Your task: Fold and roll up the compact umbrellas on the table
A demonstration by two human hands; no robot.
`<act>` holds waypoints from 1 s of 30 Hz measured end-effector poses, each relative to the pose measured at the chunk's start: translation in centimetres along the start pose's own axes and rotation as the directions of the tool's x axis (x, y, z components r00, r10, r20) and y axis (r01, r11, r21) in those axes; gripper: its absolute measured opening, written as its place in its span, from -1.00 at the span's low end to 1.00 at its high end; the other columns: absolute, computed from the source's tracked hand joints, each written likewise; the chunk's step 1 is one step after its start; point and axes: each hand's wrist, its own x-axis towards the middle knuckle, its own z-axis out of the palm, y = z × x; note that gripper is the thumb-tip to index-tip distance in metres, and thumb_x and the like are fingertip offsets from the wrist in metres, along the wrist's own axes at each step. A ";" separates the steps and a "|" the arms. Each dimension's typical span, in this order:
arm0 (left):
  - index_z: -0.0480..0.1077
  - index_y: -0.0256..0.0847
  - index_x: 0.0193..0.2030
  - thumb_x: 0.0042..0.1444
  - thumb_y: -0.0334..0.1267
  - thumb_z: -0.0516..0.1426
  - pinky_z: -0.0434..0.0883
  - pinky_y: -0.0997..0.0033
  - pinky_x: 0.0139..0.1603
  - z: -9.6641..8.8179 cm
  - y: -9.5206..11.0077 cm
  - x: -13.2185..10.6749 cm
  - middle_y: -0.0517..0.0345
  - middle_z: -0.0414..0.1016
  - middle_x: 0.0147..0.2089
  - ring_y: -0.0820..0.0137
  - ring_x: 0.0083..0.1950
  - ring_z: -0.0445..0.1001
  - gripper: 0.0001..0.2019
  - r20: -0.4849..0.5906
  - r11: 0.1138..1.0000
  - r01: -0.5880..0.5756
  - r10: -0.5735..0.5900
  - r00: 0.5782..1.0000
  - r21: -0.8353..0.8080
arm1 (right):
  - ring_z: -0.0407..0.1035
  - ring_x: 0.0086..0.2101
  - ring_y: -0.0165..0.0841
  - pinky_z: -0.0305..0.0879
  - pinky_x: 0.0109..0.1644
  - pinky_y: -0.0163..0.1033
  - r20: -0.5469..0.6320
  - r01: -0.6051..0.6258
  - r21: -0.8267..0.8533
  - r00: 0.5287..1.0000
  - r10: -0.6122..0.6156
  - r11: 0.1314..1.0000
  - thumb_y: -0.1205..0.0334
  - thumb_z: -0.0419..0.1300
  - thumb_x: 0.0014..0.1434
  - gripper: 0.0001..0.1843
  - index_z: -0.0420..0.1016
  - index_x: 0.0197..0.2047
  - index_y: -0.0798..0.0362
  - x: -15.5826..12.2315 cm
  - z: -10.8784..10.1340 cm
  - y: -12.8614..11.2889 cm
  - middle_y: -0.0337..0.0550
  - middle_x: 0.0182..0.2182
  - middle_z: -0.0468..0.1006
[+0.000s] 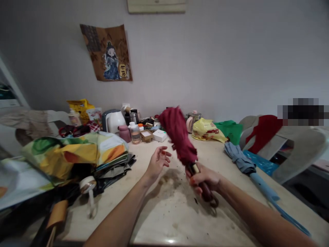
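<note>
A dark red folding umbrella [177, 132] is held up over the middle of the table, tilted with its top toward the upper left. My right hand [203, 177] is wrapped round its handle; a loop hangs from the handle's lower end. The canopy is gathered in loose folds. To the left of it, my left hand [158, 161] is apart from the umbrella, fingers spread and slightly curled, with nothing in them. A folded blue-grey umbrella [240, 157] with a light blue handle lies at the right, its strap trailing toward the table's front edge.
Several colourful and black umbrellas [74, 154] lie piled at the left. Along the back stand a white kettle [115, 120], a pink bottle [124, 133], a small white box [159, 136] and a yellow plastic bag [208, 129]. Chairs flank the table [164, 219]; a blurred person is at far right.
</note>
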 end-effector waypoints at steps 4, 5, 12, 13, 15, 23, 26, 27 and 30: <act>0.19 -0.19 -0.42 -0.11 0.44 0.10 0.03 0.52 -0.66 -0.5 0.0 -0.1 0.39 0.13 -0.65 0.60 -0.68 0.08 -0.37 0.034 0.993 0.000 -0.004 0.999 0.121 | 0.17 -0.73 -0.54 0.30 -0.65 -0.35 0.093 -0.030 0.082 0.995 0.023 0.996 0.23 0.35 -0.22 -0.63 0.23 -0.41 0.07 0.7 1.7 1.4 -0.39 -0.72 0.29; 0.18 -0.18 -0.43 -0.11 0.45 0.09 0.00 0.52 -0.66 -0.4 0.0 -0.2 0.39 0.13 -0.65 0.61 -0.68 0.04 -0.36 0.069 0.989 0.004 -0.014 0.998 0.148 | 0.16 -0.73 -0.55 0.29 -0.65 -0.37 0.087 -0.011 0.083 0.996 0.004 0.996 0.22 0.36 -0.21 -0.63 0.23 -0.42 0.08 0.7 1.8 1.6 -0.39 -0.72 0.29; 0.20 -0.19 -0.54 0.00 0.41 0.04 0.04 0.45 -0.55 1.2 0.7 -1.4 0.31 0.17 -0.65 0.57 -0.61 0.05 -0.38 0.219 0.965 -0.032 -0.027 0.975 0.261 | 0.11 -0.73 -0.54 0.19 -0.64 -0.36 0.102 0.039 0.016 0.994 -0.040 0.999 0.08 0.33 -0.18 -0.59 0.18 -0.41 0.03 -0.6 1.0 1.5 -0.43 -0.70 0.22; 0.20 -0.19 -0.54 0.01 0.39 0.05 0.04 0.45 -0.55 1.3 1.0 -1.6 0.31 0.16 -0.65 0.57 -0.61 0.05 -0.40 0.217 0.969 -0.044 -0.011 0.976 0.244 | 0.13 -0.72 -0.51 0.17 -0.63 -0.35 0.037 0.042 -0.105 0.999 -0.038 0.994 0.08 0.30 -0.15 -0.63 0.18 -0.42 0.03 -0.7 0.7 1.3 -0.42 -0.71 0.22; 0.22 -0.21 -0.55 0.04 0.31 0.10 0.03 0.45 -0.56 1.2 2.0 -2.2 0.30 0.17 -0.63 0.57 -0.61 0.08 -0.44 0.217 0.984 -0.070 0.033 0.976 0.166 | 0.19 -0.66 -0.47 0.13 -0.56 -0.35 -0.185 0.019 -0.438 0.976 -0.111 0.899 0.14 0.26 -0.11 -0.70 0.19 -0.41 0.03 -0.5 -0.2 0.8 -0.37 -0.67 0.27; 0.40 -0.14 -0.42 -0.10 0.27 0.25 0.09 0.51 -0.60 -0.7 6.4 -2.2 0.34 0.16 -0.62 0.58 -0.64 0.09 -0.53 0.110 0.886 -0.140 0.208 0.972 -0.442 | 0.39 -0.36 -0.28 -0.10 -0.42 -0.28 -0.565 -0.498 -0.822 0.645 -0.514 0.277 0.19 0.13 0.13 -0.89 0.35 -0.30 0.05 -0.6 -4.9 -0.3 -0.04 -0.36 0.55; 0.35 -0.14 -0.34 -0.19 0.15 0.35 0.20 0.56 -0.51 -0.5 4.4 -1.2 0.31 0.32 -0.46 0.58 -0.50 0.25 -0.53 -0.258 0.930 -0.117 0.025 0.966 -0.348 | 0.42 -0.34 -0.23 -0.14 -0.42 -0.27 -0.597 -0.523 -0.800 0.642 -0.481 0.295 0.16 0.09 0.20 -0.82 0.36 -0.18 0.06 -0.7 -4.0 0.1 0.02 -0.30 0.59; 0.34 -0.13 -0.29 -0.22 0.08 0.38 0.26 0.56 -0.46 -0.3 3.4 -1.0 0.28 0.40 -0.36 0.56 -0.42 0.33 -0.53 -0.340 0.960 -0.065 -0.034 0.940 -0.274 | 0.43 -0.32 -0.21 -0.14 -0.41 -0.27 -0.601 -0.525 -0.797 0.638 -0.481 0.299 0.14 0.08 0.22 -0.79 0.34 -0.14 0.07 -0.6 -3.5 0.2 0.05 -0.28 0.59; 0.31 -0.09 -0.14 -0.27 -0.03 0.39 0.40 0.42 -0.34 0.2 0.9 -0.8 0.13 0.49 -0.08 0.39 -0.23 0.46 -0.45 -0.312 0.995 0.094 -0.100 0.945 -0.035 | 0.44 -0.31 -0.19 -0.13 -0.40 -0.27 -0.572 -0.493 -0.818 0.640 -0.513 0.297 0.16 0.09 0.23 -0.76 0.32 -0.08 0.09 -0.4 -2.3 0.5 0.09 -0.24 0.60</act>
